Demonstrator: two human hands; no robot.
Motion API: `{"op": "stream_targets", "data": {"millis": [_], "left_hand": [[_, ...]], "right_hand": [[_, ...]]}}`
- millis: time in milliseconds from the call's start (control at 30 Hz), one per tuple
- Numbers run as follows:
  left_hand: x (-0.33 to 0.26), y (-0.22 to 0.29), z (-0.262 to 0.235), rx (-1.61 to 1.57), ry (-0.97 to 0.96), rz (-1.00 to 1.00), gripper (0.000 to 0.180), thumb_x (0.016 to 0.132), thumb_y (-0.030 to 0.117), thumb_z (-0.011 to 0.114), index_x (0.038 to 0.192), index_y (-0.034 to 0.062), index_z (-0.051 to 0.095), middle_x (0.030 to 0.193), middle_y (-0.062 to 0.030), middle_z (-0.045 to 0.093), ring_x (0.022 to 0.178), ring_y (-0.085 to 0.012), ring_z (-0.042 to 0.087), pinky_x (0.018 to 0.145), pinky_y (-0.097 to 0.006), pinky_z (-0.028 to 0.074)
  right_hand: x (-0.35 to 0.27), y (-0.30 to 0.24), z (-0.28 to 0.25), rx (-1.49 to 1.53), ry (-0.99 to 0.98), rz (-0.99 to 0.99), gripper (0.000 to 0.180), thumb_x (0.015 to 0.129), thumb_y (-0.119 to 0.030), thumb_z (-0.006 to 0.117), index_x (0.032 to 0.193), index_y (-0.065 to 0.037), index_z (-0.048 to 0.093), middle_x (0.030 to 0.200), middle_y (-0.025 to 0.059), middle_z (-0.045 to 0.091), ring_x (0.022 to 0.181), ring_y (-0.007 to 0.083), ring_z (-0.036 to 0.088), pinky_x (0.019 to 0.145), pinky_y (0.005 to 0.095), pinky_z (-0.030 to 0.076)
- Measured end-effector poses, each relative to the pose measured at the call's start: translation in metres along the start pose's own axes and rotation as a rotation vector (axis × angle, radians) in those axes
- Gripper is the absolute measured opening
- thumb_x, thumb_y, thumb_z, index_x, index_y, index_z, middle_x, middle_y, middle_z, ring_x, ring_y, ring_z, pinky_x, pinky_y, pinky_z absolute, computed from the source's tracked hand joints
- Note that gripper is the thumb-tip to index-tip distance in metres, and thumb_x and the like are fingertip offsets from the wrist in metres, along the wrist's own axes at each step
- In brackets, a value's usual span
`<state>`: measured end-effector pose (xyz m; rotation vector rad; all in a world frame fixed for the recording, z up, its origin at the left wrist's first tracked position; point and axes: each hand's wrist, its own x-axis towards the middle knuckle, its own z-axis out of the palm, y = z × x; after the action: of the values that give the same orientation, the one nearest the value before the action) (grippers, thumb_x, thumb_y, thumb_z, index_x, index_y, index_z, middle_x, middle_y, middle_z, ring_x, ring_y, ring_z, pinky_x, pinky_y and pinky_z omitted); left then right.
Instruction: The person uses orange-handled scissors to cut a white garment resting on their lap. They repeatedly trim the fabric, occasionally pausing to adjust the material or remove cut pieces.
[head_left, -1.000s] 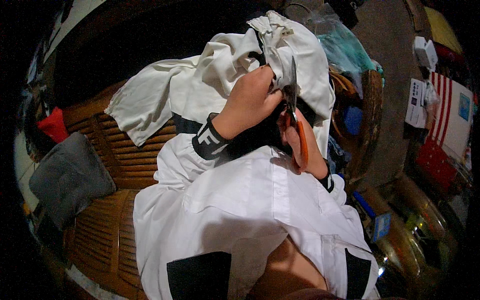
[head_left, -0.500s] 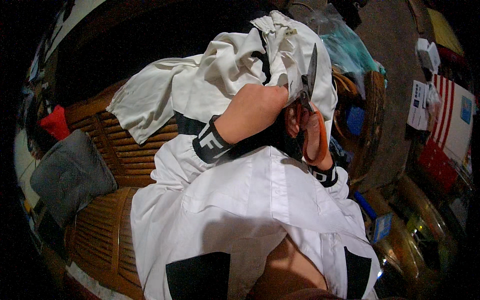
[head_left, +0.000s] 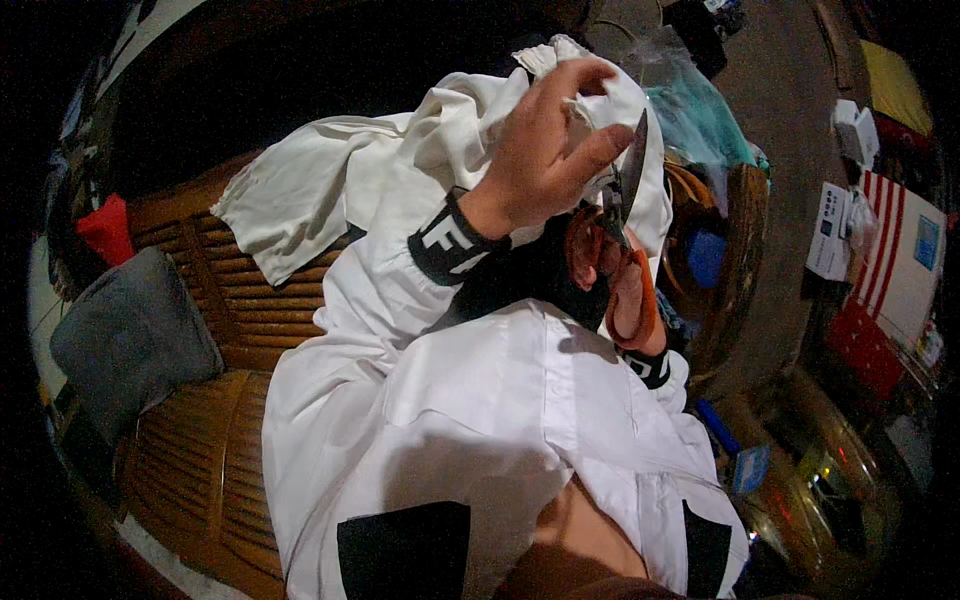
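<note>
Head view: both hands up at centre-top of frame, over a wooden slatted bench.
Left hand (head_left: 540,160): raised, fingers (head_left: 585,150) pinched together on a fold of the white cloth (head_left: 400,160); black cuff at the wrist.
Right hand (head_left: 605,275): just right of centre, below the left; fingers clamped through the orange handles of the scissors (head_left: 625,215).
Scissors: blades point up, tip beside the left fingertips, right at the cloth edge; cannot tell if blades touch it.
White cloth: upper centre, draped from the hands down-left onto the bench (head_left: 230,300).
Grey cushion (head_left: 130,335): left edge, on the bench.
Right side: cluttered, blue-green plastic bag (head_left: 700,110) upper right.
</note>
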<state>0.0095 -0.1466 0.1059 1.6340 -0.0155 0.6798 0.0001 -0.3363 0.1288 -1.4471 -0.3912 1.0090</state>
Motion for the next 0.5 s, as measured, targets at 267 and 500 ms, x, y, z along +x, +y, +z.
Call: {"op": "stream_targets", "data": {"millis": [267, 500], "left_hand": [[-0.042, 0.008, 0.028, 0.225, -0.198, -0.222, 0.024, 0.095, 0.018, 0.042, 0.084, 0.002, 0.056, 0.068, -0.0176, 0.054, 0.065, -0.0379, 0.056, 0.058, -0.041, 0.044], [0.002, -0.008, -0.007, 0.038, 0.116, 0.018, 0.036, 0.095, 0.031, 0.044, 0.114, 0.0019, 0.05, 0.101, -0.0085, 0.057, 0.093, -0.0185, 0.055, 0.08, -0.028, 0.042]], "right_hand": [[0.007, -0.043, -0.009, 0.485, 0.068, -0.151, 0.061, 0.081, -0.067, 0.048, 0.089, -0.006, 0.045, 0.073, 0.0025, 0.046, 0.062, 0.0144, 0.042, 0.055, 0.0283, 0.034], [0.008, -0.028, -0.001, 0.036, 0.162, 0.118, 0.061, 0.081, -0.056, 0.061, 0.108, -0.003, 0.047, 0.079, -0.0028, 0.045, 0.069, 0.006, 0.041, 0.06, 0.0194, 0.033]]}}
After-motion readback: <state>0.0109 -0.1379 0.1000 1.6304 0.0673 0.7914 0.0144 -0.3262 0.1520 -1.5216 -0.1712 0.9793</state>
